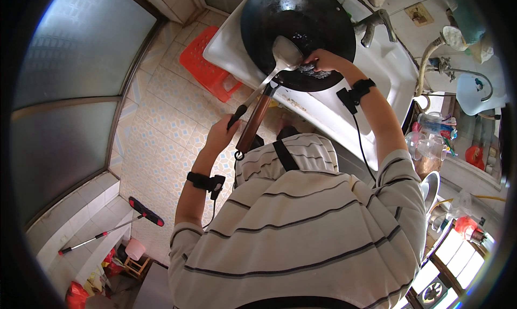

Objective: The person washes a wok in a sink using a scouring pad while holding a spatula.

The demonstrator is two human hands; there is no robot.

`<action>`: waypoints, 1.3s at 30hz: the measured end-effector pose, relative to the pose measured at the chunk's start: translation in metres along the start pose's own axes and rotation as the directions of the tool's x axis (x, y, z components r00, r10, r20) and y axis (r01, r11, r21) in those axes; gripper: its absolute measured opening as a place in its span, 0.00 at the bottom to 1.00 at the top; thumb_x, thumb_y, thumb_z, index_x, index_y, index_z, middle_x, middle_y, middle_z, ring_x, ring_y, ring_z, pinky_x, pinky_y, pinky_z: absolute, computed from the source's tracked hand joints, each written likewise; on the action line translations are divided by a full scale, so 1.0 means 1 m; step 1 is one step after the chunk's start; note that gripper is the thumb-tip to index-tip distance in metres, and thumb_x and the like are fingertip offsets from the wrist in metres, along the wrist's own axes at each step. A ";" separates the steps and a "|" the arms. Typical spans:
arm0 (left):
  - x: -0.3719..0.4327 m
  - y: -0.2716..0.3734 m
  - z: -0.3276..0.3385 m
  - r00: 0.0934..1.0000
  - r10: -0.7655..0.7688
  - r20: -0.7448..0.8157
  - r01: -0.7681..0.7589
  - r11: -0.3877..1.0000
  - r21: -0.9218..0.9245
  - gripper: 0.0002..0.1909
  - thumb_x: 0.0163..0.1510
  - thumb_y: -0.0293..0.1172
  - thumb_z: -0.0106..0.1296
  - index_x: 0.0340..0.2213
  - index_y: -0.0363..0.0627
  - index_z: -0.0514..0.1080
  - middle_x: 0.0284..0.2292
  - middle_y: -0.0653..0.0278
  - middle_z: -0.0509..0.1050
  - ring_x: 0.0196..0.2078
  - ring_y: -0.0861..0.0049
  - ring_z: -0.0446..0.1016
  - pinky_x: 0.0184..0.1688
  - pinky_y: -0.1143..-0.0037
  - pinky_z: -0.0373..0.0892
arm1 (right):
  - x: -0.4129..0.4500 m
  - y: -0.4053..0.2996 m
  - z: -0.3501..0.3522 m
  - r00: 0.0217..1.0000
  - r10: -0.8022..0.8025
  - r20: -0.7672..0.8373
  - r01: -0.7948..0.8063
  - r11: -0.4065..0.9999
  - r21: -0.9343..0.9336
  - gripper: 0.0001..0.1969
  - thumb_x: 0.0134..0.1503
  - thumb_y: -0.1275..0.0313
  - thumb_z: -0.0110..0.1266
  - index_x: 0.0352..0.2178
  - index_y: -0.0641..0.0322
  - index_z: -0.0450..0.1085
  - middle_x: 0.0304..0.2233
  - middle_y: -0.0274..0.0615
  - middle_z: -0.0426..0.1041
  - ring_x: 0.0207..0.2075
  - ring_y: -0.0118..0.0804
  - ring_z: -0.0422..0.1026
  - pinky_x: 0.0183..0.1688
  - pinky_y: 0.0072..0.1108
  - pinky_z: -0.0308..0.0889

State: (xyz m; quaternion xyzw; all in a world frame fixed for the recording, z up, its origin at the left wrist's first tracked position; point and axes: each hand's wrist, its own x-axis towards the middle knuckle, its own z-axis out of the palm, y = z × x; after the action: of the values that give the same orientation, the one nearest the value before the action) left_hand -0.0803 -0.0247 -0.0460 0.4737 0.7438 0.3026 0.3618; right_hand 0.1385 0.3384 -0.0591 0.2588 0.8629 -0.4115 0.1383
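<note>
A black wok with a brown wooden handle lies over the white sink. My left hand grips the black handle of a metal wok spatula, beside the wok's handle. The spatula's blade is inside the wok, near its lower rim. My right hand is closed on a steel wool scrubber at the blade's right edge. Whether the scrubber touches the blade or only the wok's inner wall, I cannot tell. A few wet, bright specks show on the wok's bottom.
A faucet juts over the sink right of the wok. Left of the sink stands a red plastic stool on the tiled floor. Plastic cups crowd the right ledge. A broom lies lower left.
</note>
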 end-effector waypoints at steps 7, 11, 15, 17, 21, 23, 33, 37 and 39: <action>0.003 0.010 -0.015 1.000 0.023 0.010 -0.024 0.999 0.045 0.13 0.49 0.40 0.45 0.28 0.42 0.64 0.22 0.53 0.69 0.26 0.55 0.68 0.25 0.67 0.62 | -0.021 -0.024 -0.031 0.939 0.106 -0.328 -0.134 0.989 -0.061 0.21 0.38 0.76 0.52 0.39 0.63 0.66 0.32 0.50 0.70 0.34 0.40 0.69 0.38 0.23 0.63; 0.003 0.015 -0.023 1.000 0.012 0.027 -0.014 0.998 0.067 0.13 0.49 0.40 0.45 0.28 0.41 0.64 0.21 0.52 0.68 0.25 0.55 0.68 0.25 0.67 0.62 | -0.021 -0.082 -0.021 0.855 -0.179 -0.487 0.176 0.983 -0.053 0.19 0.44 0.77 0.51 0.41 0.61 0.63 0.31 0.46 0.64 0.33 0.40 0.64 0.38 0.24 0.61; 0.004 0.019 -0.031 0.998 -0.010 0.062 0.006 0.998 0.066 0.14 0.49 0.40 0.46 0.27 0.40 0.64 0.19 0.51 0.68 0.25 0.56 0.68 0.24 0.68 0.61 | -0.022 -0.133 0.012 0.832 -0.407 -0.378 0.344 0.912 -0.226 0.20 0.44 0.79 0.49 0.43 0.58 0.63 0.33 0.45 0.62 0.39 0.45 0.60 0.44 0.26 0.56; 0.003 0.019 -0.031 0.998 -0.004 0.062 0.001 0.999 0.054 0.14 0.49 0.40 0.46 0.26 0.40 0.64 0.19 0.51 0.67 0.24 0.56 0.67 0.24 0.68 0.61 | -0.015 -0.127 0.024 0.853 -0.367 -0.372 0.299 0.926 -0.229 0.22 0.43 0.79 0.49 0.43 0.56 0.63 0.33 0.45 0.62 0.40 0.44 0.60 0.44 0.26 0.56; 0.001 0.020 -0.032 0.997 -0.016 0.080 0.013 0.999 0.034 0.14 0.48 0.40 0.46 0.26 0.39 0.65 0.18 0.52 0.67 0.21 0.59 0.66 0.23 0.70 0.60 | 0.007 -0.080 0.027 0.802 -0.248 -0.544 0.113 0.956 -0.271 0.22 0.43 0.81 0.45 0.41 0.50 0.66 0.36 0.44 0.62 0.41 0.45 0.59 0.46 0.26 0.56; -0.001 0.018 -0.033 0.996 -0.024 0.084 0.024 1.000 0.000 0.14 0.48 0.39 0.47 0.26 0.39 0.65 0.18 0.52 0.67 0.20 0.61 0.66 0.22 0.71 0.60 | 0.010 -0.053 0.028 0.829 -0.141 -0.542 0.014 0.973 -0.232 0.22 0.43 0.79 0.46 0.42 0.46 0.66 0.36 0.43 0.62 0.41 0.45 0.59 0.46 0.26 0.56; -0.003 0.028 -0.034 0.993 -0.038 0.111 0.048 0.995 -0.088 0.14 0.49 0.38 0.47 0.25 0.37 0.65 0.16 0.55 0.65 0.18 0.68 0.64 0.21 0.73 0.58 | -0.018 -0.062 0.008 0.702 -0.156 -0.694 -0.091 0.948 -0.306 0.20 0.41 0.77 0.48 0.40 0.49 0.67 0.34 0.45 0.62 0.38 0.47 0.61 0.43 0.29 0.58; 0.011 0.044 -0.039 0.991 -0.033 0.133 0.045 0.995 -0.085 0.14 0.49 0.38 0.46 0.24 0.36 0.64 0.15 0.55 0.65 0.17 0.69 0.64 0.21 0.74 0.58 | -0.031 -0.123 0.022 0.681 -0.356 -0.640 0.141 0.921 -0.363 0.22 0.38 0.80 0.48 0.40 0.54 0.67 0.32 0.45 0.63 0.36 0.45 0.61 0.42 0.27 0.58; 0.018 0.053 -0.040 0.992 0.012 0.122 0.000 0.995 -0.097 0.16 0.49 0.39 0.46 0.24 0.35 0.64 0.15 0.55 0.64 0.18 0.69 0.63 0.21 0.74 0.58 | -0.034 -0.141 0.032 0.710 -0.493 -0.503 0.197 0.825 -0.529 0.23 0.37 0.81 0.47 0.40 0.53 0.67 0.31 0.42 0.63 0.36 0.43 0.61 0.43 0.27 0.58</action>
State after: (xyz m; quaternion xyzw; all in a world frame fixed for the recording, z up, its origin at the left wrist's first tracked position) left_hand -0.0932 0.0076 0.0140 0.4755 0.7031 0.3098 0.4284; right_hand 0.0888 0.2277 0.0267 0.1703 0.9616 -0.1170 -0.1804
